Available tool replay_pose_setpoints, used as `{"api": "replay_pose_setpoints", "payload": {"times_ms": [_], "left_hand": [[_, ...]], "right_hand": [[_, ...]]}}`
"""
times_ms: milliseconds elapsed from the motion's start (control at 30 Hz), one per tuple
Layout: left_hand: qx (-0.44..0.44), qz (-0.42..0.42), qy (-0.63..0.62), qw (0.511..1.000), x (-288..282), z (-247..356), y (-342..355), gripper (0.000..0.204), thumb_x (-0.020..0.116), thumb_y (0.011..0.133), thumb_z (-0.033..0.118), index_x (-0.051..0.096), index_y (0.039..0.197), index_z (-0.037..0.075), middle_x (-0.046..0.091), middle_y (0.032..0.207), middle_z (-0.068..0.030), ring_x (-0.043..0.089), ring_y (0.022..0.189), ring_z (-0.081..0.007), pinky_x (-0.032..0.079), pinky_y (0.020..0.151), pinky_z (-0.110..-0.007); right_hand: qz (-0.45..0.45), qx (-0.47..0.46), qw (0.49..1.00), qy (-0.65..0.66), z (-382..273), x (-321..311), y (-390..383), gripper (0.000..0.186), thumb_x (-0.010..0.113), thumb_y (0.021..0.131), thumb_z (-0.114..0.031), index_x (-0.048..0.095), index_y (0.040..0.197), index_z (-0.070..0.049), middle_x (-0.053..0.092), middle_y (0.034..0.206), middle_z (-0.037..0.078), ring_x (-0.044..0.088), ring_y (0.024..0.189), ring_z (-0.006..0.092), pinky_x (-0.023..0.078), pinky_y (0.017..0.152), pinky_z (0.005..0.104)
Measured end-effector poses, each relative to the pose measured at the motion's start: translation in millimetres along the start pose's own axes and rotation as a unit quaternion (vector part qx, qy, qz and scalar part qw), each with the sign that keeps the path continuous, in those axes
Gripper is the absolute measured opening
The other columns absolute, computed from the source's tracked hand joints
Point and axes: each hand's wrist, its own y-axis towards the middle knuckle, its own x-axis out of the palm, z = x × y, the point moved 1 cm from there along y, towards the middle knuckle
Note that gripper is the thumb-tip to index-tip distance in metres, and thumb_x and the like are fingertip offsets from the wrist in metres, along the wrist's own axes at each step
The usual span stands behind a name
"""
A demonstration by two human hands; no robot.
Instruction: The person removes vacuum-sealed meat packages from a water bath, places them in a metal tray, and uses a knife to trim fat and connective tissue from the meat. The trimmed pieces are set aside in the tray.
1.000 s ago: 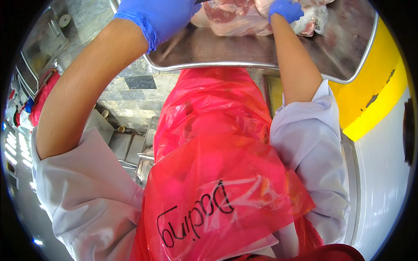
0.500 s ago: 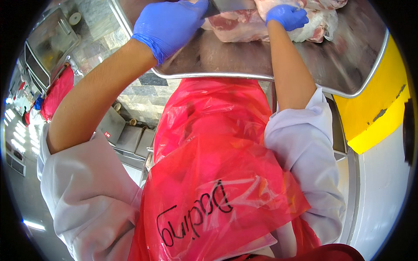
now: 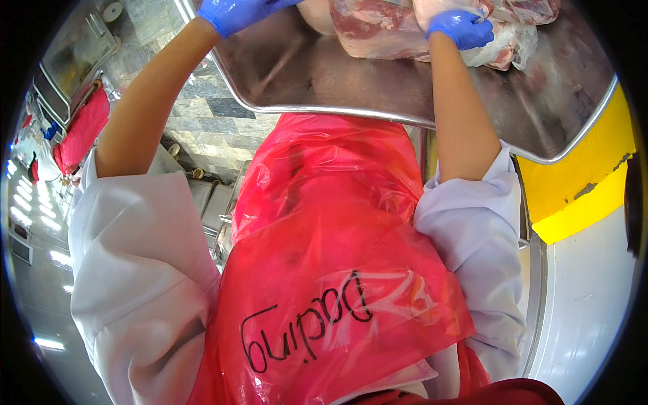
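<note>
One change stood out on my feed: the left hand (image 3: pixel 237 12) had shifted up and outward over the left side of the metal tray (image 3: pixel 317 77), so the upper edge of my view cut into it. I could not tell whether its fingers were spread or pinching anything. The right hand (image 3: pixel 464 30) had kept its place, fingers curled in, apparently pinching a pale fold of the raw meat (image 3: pixel 378 30). That meat lay on the tray, beyond the red apron (image 3: pixel 324 196) and partly out of my sight. To me, this meant the right hand was probably steadying the meat, while whatever the left was doing had become harder for me to follow.
</note>
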Motion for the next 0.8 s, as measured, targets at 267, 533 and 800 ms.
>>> {"api": "replay_pose_setpoints", "payload": {"times_ms": [267, 533, 800], "left_hand": [[0.028, 0.039, -0.047, 0.998, 26.2, -15.2, -6.7, 0.053, 0.056, 0.093, 0.049, 0.05, 0.142, 0.027, 0.06, 0.073, -0.0104, 0.059, 0.053, -0.0308, 0.046, 0.048, -0.043], [0.079, 0.068, -0.113, 0.988, 31.4, -35.3, 3.3, 0.057, 0.06, 0.092, 0.048, 0.049, 0.144, 0.027, 0.068, 0.086, -0.0098, 0.066, 0.064, -0.0315, 0.051, 0.056, -0.041], [-0.009, -0.06, -0.041, 0.997, -66.9, 31.7, 11.1, 0.034, 0.058, 0.091, 0.04, 0.06, 0.119, 0.02, 0.069, 0.083, -0.0157, 0.067, 0.07, -0.0365, 0.053, 0.064, -0.047]], "right_hand": [[0.059, -0.047, 0.997, 0.009, 13.4, 9.9, 4.2, 0.038, 0.049, 0.1, -0.029, 0.06, 0.101, 0.007, 0.061, 0.105, 0.028, 0.063, 0.094, 0.043, 0.052, 0.079, 0.0495], [0.09, -0.031, 0.995, 0.037, 11.2, 15.8, 7.7, 0.035, 0.054, 0.096, -0.024, 0.056, 0.098, 0.011, 0.063, 0.097, 0.029, 0.064, 0.088, 0.0415, 0.053, 0.076, 0.0474], [-0.027, -0.141, 0.983, 0.113, 67.3, -12.3, 51.0, 0.019, 0.059, 0.089, -0.012, 0.068, 0.089, 0.004, 0.066, 0.092, 0.025, 0.065, 0.081, 0.0381, 0.053, 0.072, 0.0433]]}}
